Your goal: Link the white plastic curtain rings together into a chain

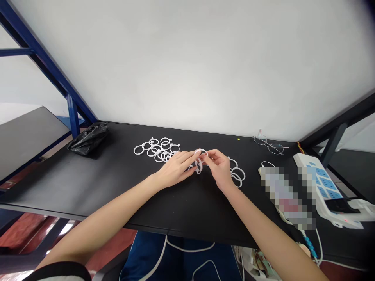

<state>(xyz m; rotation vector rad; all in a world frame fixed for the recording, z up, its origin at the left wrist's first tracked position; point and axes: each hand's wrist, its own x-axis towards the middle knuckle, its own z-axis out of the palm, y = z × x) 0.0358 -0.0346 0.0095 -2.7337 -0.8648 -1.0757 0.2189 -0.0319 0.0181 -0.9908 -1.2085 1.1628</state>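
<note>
Above the black tabletop, my two hands meet at white curtain rings. My left hand [178,168] is closed, its thumb and fingers on a ring [200,167] that is seen nearly edge-on, with a small eyelet at its lower end. Between the fingertips of my right hand [218,167] is another ring [203,150], pinched and touching the left fingers too. Fingers partly hide both rings, so I cannot tell whether they are linked. Left of my hands lies a loose pile of similar rings [159,150]. A few more rings [238,174] lie just beyond my right hand, partly covered by it.
A crumpled black plastic bag [89,138] sits at the table's left end. Eyeglasses [268,145] lie at the back right. Nearer stand a blurred-out phone-like object [287,197] with a cable and a white power strip [325,183]. Blue metal posts [73,113] frame the left side.
</note>
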